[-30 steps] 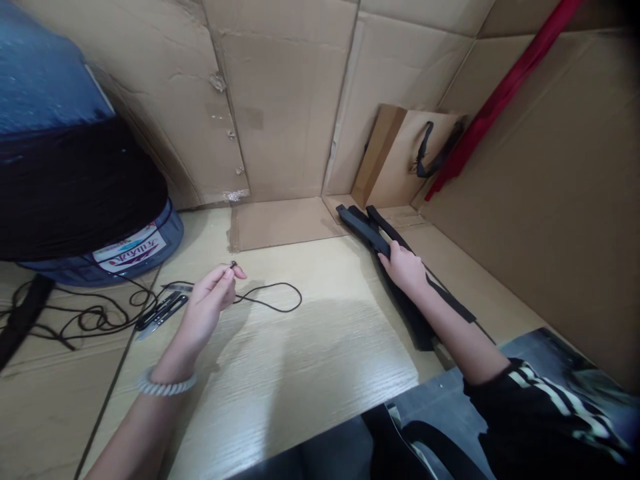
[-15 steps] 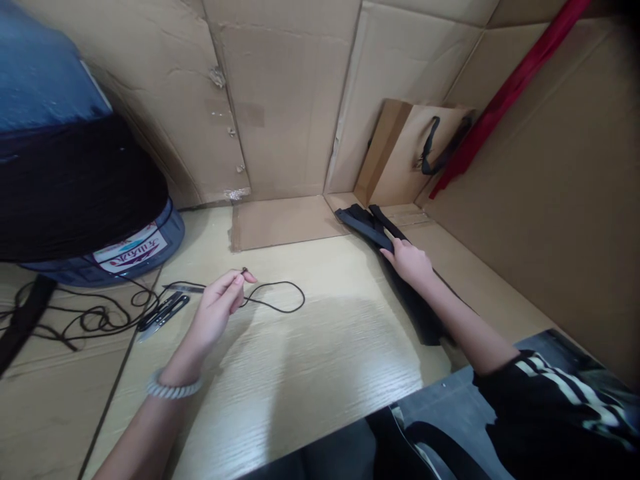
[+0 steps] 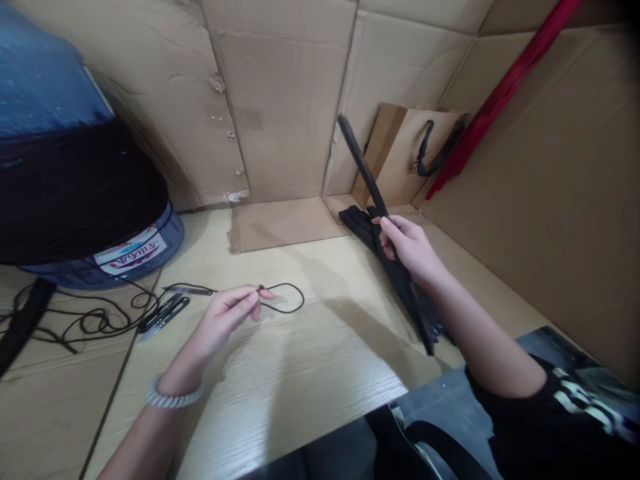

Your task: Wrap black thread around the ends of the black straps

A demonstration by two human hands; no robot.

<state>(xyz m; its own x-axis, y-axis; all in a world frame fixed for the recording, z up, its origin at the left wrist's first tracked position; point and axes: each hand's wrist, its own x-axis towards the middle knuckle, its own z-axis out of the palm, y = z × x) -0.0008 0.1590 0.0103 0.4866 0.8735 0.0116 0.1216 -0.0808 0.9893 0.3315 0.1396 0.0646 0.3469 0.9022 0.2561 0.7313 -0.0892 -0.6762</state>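
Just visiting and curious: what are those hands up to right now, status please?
Left hand pinching black cord. Right hand gripping raised black strap. Thread snips beside the cord.

"Where are your 2 hands?"

"My left hand (image 3: 225, 317) is low over the middle of the bench (image 3: 300, 393), thumb and fingertips pinched. My right hand (image 3: 410, 252) is raised near the far right corner, fingers curled shut."

"And your arms?"

"Both reach forward; my left wrist (image 3: 185, 370) is bent, my right forearm (image 3: 480, 340) angled upward."
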